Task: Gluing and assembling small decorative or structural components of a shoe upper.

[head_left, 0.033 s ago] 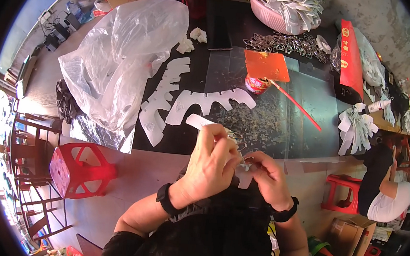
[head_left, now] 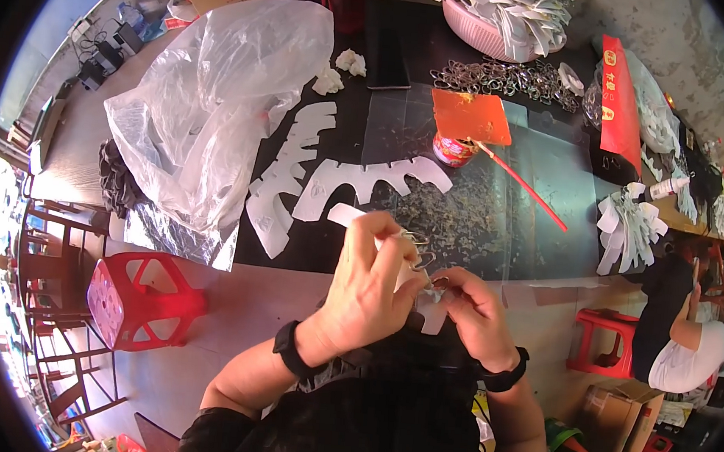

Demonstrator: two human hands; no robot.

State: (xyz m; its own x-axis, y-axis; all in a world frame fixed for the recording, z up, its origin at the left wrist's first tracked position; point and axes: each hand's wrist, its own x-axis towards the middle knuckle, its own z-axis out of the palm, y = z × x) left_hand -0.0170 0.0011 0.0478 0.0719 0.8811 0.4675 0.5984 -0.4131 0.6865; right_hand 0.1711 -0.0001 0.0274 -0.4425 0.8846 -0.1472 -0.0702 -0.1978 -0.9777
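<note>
white cutouts [head_left: 365, 182] | black table [head_left: 541, 223] | red stool [head_left: 139, 298] | orange card [head_left: 471, 116]

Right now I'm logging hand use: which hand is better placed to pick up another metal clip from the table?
Probably the left hand. It sits higher, nearest the scattered metal clips on the dark table, though it holds the white cut-out piece. The right hand is lower, pinching a small clip.

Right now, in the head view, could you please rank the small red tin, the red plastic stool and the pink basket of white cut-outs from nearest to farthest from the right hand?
From the right hand:
1. Small red tin, straight ahead on the table.
2. Red plastic stool, off to the left on the floor.
3. Pink basket, at the table's far edge.
</note>
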